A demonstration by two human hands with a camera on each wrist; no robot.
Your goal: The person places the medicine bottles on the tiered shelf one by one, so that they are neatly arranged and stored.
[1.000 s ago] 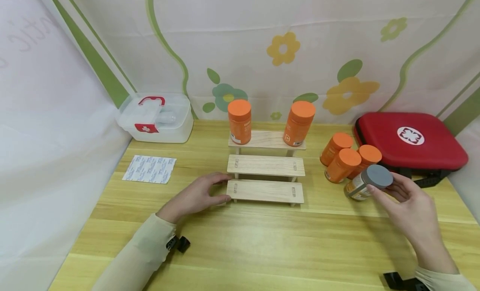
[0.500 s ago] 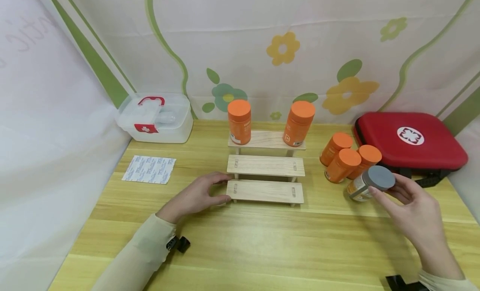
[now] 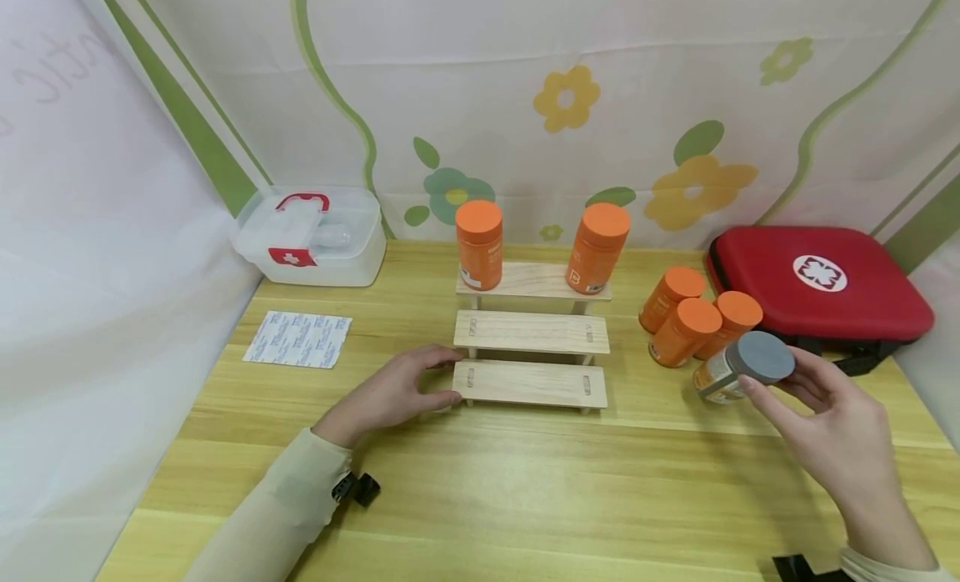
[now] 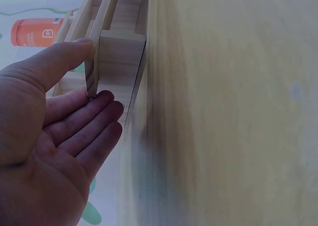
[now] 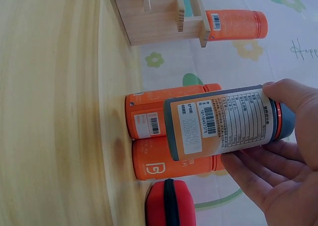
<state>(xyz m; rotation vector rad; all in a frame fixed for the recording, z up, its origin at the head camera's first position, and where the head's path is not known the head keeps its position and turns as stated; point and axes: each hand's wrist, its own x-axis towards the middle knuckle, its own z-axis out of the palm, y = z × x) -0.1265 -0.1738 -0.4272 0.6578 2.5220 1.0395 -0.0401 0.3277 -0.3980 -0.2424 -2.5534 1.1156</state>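
Note:
In the head view, a three-step wooden display stand (image 3: 531,383) stands mid-table. My left hand (image 3: 392,392) holds the left end of its lowest step, thumb at the front corner and index finger at the back corner; in the left wrist view the other fingers lie along the stand's side (image 4: 117,62). At the right, my right hand (image 3: 836,436) grips a pill bottle with a grey lid (image 3: 763,357) near its top, thumb on one side and fingers on the other. The bottle is tilted and off the table; its label with a barcode (image 5: 208,119) faces the right wrist camera.
Two orange bottles (image 3: 480,247) stand apart on the top step. Several more orange bottles (image 3: 675,336) cluster beyond the grey-lidded one, beside a red first-aid case (image 3: 825,282). At left are a clear first-aid box (image 3: 337,261) and a printed white packet (image 3: 298,338).
The right hand has shifted slightly to the right with the grey-lidded bottle, which leans a little more. The left hand and the stand have stayed in place.

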